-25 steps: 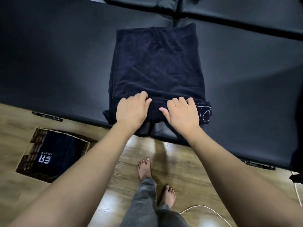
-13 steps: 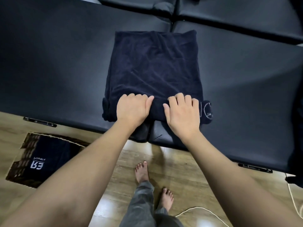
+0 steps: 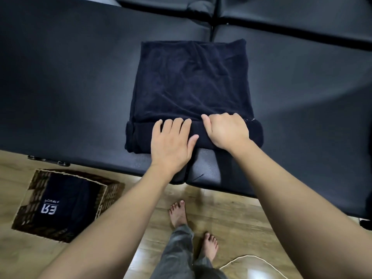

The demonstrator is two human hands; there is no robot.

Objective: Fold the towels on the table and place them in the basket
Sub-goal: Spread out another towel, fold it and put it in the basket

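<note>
At the near left, on the wooden floor (image 3: 231, 214), stands a woven basket (image 3: 32, 200), its rim just short of the table's near edge. Inside it lies a dark folded towel (image 3: 66, 210) with white lettering facing up.

The black padded table (image 3: 70, 87) spans the width of the view. On it, a little right of centre, lies the navy towel (image 3: 191, 83), spread flat toward the far side, with its near end rolled into a thick band that runs left to right close to the table's near edge.

The left hand (image 3: 171, 143) rests on the left half of that roll, palm down, fingers straight and slightly spread, the fingertips at the roll's far side and the thumb lying along its near side; it presses rather than grips. Just to its right, the right hand (image 3: 227, 131) sits on the roll with fingers curled over the far side, grasping the fabric, thumb pointing left toward the other hand. The two hands are close together, not touching.

Below the table edge, the person's bare feet (image 3: 179, 214) stand on the floor, with grey trouser legs (image 3: 177, 256) above them. A pale cord (image 3: 247, 258) curves across the floor at the near right.
</note>
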